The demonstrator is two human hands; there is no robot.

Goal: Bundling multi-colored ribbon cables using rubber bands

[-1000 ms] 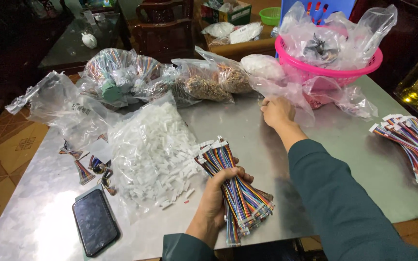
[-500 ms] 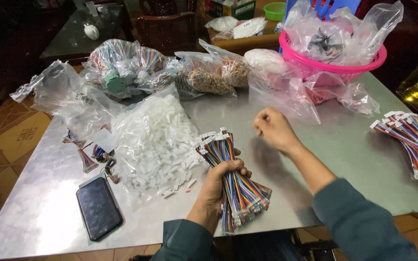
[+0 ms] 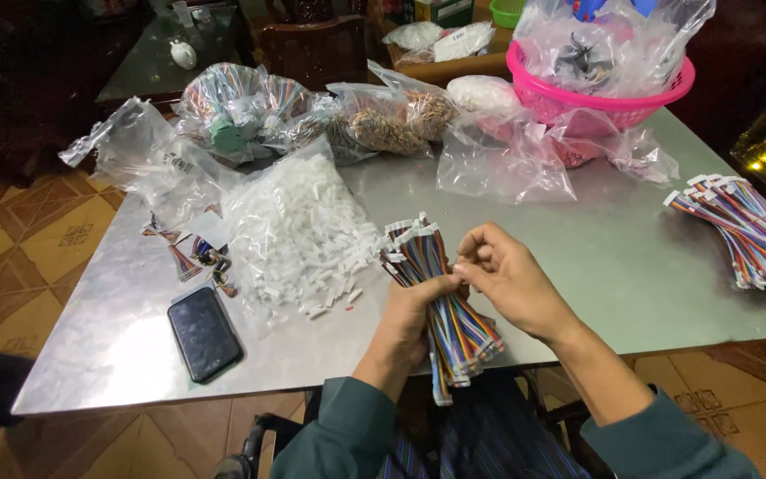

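My left hand [image 3: 411, 312] grips a thick bundle of multicoloured ribbon cables [image 3: 448, 310] with white connectors at the top end, held over the near edge of the metal table [image 3: 596, 266]. My right hand [image 3: 503, 275] is right beside the bundle's upper part, fingers curled, fingertips pinched at the cables near the connectors. A heap of small white plastic connector housings [image 3: 299, 232] spills from a clear bag just left of the bundle.
A black phone [image 3: 204, 333] lies near the front left. A second pile of coloured cables [image 3: 742, 229] sits at the right edge. Clear bags of parts [image 3: 241, 111] and a pink basket [image 3: 600, 84] line the back. A few loose cable pieces [image 3: 197, 257] lie beside the phone.
My right hand came back from the bags near the pink basket to the cable bundle and now pinches at it. The left hand kept hold of the bundle.
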